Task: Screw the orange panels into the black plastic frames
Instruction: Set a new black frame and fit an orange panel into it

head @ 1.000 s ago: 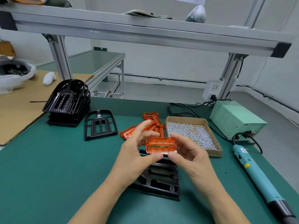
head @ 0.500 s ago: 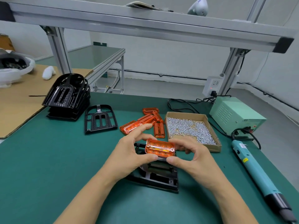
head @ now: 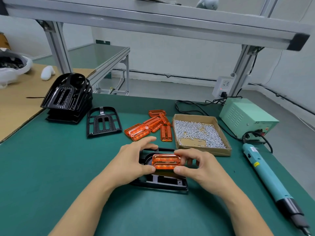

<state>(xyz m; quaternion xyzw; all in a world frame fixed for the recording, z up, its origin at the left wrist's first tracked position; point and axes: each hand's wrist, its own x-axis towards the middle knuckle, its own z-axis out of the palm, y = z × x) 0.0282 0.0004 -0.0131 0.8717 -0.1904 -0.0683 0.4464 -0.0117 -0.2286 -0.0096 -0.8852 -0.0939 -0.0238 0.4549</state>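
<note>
An orange panel [head: 166, 161] sits low over a black plastic frame [head: 163, 182] that lies on the green mat in front of me. My left hand [head: 134, 160] pinches the panel's left end between thumb and fingers. My right hand [head: 199, 166] pinches its right end the same way. Whether the panel is seated in the frame I cannot tell. Several loose orange panels [head: 150, 126] lie behind. An open cardboard box of small silver screws [head: 197, 132] stands to the right of them.
A teal electric screwdriver [head: 267, 178] lies along the right edge, cabled to a pale green power box [head: 247, 116]. A single black frame [head: 103, 121] and a stack of black frames [head: 68, 97] sit at the left. An aluminium shelf frame [head: 153, 21] spans overhead.
Both hands have brought the orange panel down from mid-air onto the black frame, still holding it at both ends.
</note>
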